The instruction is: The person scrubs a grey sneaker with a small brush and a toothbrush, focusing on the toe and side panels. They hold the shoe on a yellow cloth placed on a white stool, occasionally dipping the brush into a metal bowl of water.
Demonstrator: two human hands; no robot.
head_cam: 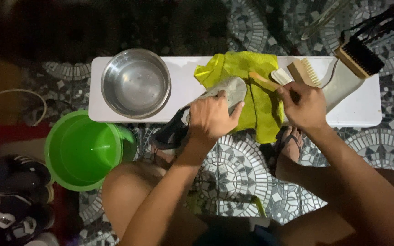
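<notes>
My left hand (pixel 211 118) grips a grey shoe (pixel 231 89) with a dark opening, holding it tilted over the near edge of a white bench (pixel 185 86). My right hand (pixel 303 107) is closed around a small brush with a wooden handle (pixel 263 80), whose tip points at the shoe's toe. A yellow-green cloth (pixel 261 109) lies spread on the bench under both and hangs over its front edge.
A steel bowl (pixel 136 83) holding water sits at the bench's left. Two more brushes (pixel 304 71) and a white boot-like item (pixel 343 84) with a dark-bristled brush (pixel 360 56) lie at the right. A green bucket (pixel 84 150) and dark shoes (pixel 14 200) stand on the patterned floor.
</notes>
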